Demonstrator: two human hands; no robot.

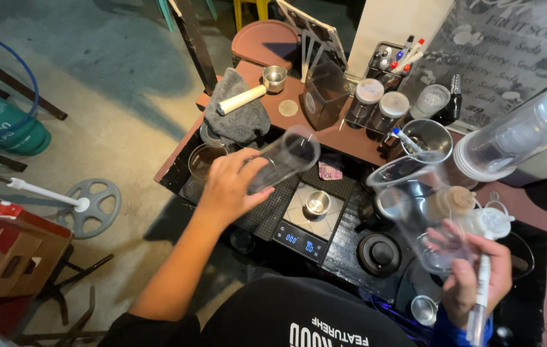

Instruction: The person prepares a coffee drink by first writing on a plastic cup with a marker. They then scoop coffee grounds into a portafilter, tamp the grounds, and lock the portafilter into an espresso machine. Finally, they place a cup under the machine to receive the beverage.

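My left hand [231, 185] grips a clear plastic cup [284, 157] tilted on its side, mouth pointing away to the upper right, above a black perforated mat. My right hand [472, 273] holds a second clear plastic cup [414, 212], mouth toward the upper left, together with a white marker pen [481, 292] that points down. Between the hands sits a small digital scale [302, 225] with a little metal cup [317, 202] on its square platform.
A brown counter [344, 138] carries a grey cloth [238, 112], a white-handled tool, a metal cup, lidded jars [379, 106], a pen holder [394, 59] and a steel bowl [429, 137]. A stack of clear cups [517, 135] lies at the right. A cardboard box [7, 254] stands at the left on the floor.
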